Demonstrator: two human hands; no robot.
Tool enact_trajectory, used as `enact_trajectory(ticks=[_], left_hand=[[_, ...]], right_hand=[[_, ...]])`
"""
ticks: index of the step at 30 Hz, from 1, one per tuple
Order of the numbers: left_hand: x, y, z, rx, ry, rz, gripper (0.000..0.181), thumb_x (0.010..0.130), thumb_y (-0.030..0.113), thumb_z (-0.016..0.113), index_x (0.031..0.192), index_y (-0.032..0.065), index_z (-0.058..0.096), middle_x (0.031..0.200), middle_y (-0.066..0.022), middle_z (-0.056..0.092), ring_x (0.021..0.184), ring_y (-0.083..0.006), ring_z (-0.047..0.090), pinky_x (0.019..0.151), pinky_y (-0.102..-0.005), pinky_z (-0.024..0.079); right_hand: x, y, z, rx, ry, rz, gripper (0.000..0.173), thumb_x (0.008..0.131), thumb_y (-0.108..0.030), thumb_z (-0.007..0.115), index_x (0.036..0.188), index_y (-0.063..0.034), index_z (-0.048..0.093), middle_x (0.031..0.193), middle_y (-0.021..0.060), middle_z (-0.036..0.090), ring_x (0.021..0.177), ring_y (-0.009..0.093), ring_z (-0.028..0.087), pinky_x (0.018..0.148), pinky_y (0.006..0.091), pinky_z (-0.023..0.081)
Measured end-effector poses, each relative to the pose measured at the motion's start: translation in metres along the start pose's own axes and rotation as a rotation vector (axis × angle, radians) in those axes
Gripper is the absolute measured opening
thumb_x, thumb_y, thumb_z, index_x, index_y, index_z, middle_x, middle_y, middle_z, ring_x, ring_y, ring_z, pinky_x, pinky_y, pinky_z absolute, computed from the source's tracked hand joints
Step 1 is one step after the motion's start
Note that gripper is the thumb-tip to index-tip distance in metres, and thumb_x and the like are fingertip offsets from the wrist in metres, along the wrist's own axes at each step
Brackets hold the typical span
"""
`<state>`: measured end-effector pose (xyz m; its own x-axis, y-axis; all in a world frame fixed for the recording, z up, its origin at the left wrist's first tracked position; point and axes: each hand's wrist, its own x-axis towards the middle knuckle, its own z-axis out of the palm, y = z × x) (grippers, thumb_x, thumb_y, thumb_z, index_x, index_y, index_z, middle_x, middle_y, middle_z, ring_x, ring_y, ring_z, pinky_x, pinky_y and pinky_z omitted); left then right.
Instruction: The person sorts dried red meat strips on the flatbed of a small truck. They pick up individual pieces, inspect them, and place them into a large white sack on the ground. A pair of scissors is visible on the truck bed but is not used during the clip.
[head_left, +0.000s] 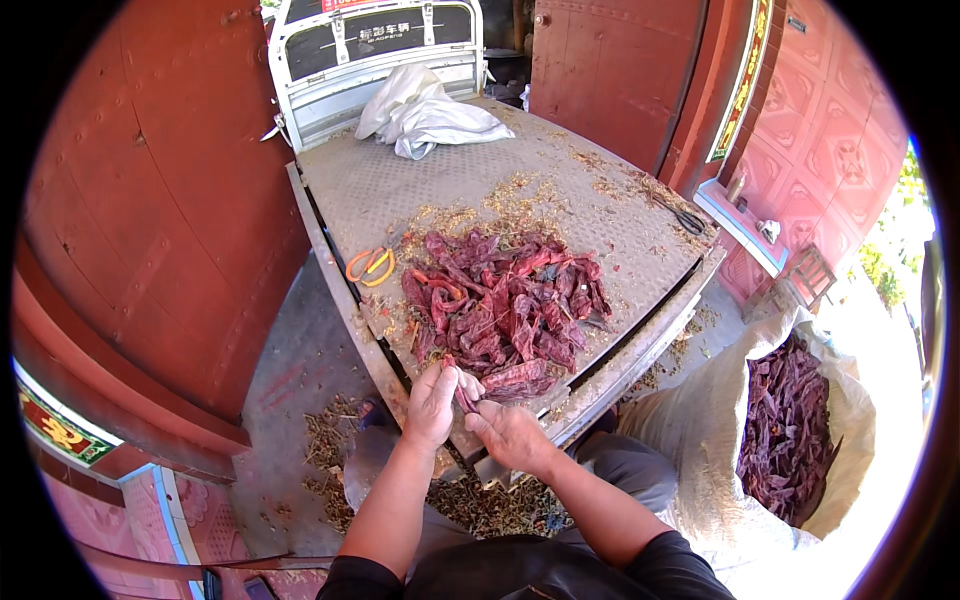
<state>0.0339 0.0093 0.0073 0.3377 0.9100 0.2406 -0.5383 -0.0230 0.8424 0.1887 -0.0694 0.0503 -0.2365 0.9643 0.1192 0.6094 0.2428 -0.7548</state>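
A dried red chili pepper (463, 402) is held between my two hands at the near corner of a metal truck bed (360, 184). My left hand (435, 401) pinches its upper end between thumb and fingers. Around the lower end, my right hand (514, 435) is closed, hiding part of the pepper. Just beyond my hands lies a pile of dried dark-red chili peppers (510, 307) on the bed. Orange-and-yellow handled scissors (370, 267) rest left of the pile.
Black-handled scissors (688, 221) lie near the bed's right edge. A white woven sack (431, 116) is crumpled at the back. On my right stands an open sack (675, 427) filled with dried peppers. Stems litter the floor (281, 375); red metal doors (165, 187) flank the bed.
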Motion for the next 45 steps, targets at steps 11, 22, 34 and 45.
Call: enact_trajectory(ticks=[11,22,34,45], left_hand=[[0.001,0.002,0.003,-0.085,0.11,0.049,0.037,0.108,0.036,0.05,0.089,0.005,0.056,0.081,-0.0083,0.061,0.084,-0.0217,0.06,0.089,-0.0399,0.049],[0.002,0.005,0.002,-0.204,0.177,0.071,0.038,0.108,0.038,0.051,0.087,0.0066,0.056,0.08,-0.0075,0.06,0.083,-0.0216,0.058,0.087,-0.039,0.048],[0.0,0.006,0.004,-0.157,0.123,0.034,0.034,0.108,0.031,0.05,0.089,0.0046,0.058,0.081,-0.0076,0.061,0.081,-0.021,0.059,0.087,-0.0389,0.048],[0.0,0.006,0.002,-0.123,0.079,0.056,0.04,0.109,0.034,0.048,0.086,0.004,0.06,0.079,-0.0085,0.062,0.08,-0.0212,0.06,0.084,-0.0384,0.048]], right_hand=[[0.0,-0.008,0.004,-0.234,0.001,0.023,0.035,0.105,-0.042,0.046,0.095,-0.0097,0.057,0.073,0.0231,0.067,0.071,0.047,0.065,0.064,0.0578,0.05],[-0.002,0.0,0.013,-0.239,0.074,-0.053,0.031,0.105,-0.04,0.047,0.097,-0.0127,0.06,0.076,0.0195,0.068,0.07,0.044,0.066,0.062,0.0549,0.051],[-0.01,0.012,0.017,-0.166,0.158,-0.154,0.034,0.103,-0.038,0.053,0.086,-0.0097,0.062,0.078,0.0177,0.066,0.072,0.043,0.064,0.061,0.0517,0.05],[-0.013,0.008,0.015,-0.13,0.146,-0.121,0.033,0.103,-0.037,0.052,0.088,-0.0085,0.06,0.081,0.0187,0.065,0.075,0.045,0.064,0.063,0.0534,0.05]])
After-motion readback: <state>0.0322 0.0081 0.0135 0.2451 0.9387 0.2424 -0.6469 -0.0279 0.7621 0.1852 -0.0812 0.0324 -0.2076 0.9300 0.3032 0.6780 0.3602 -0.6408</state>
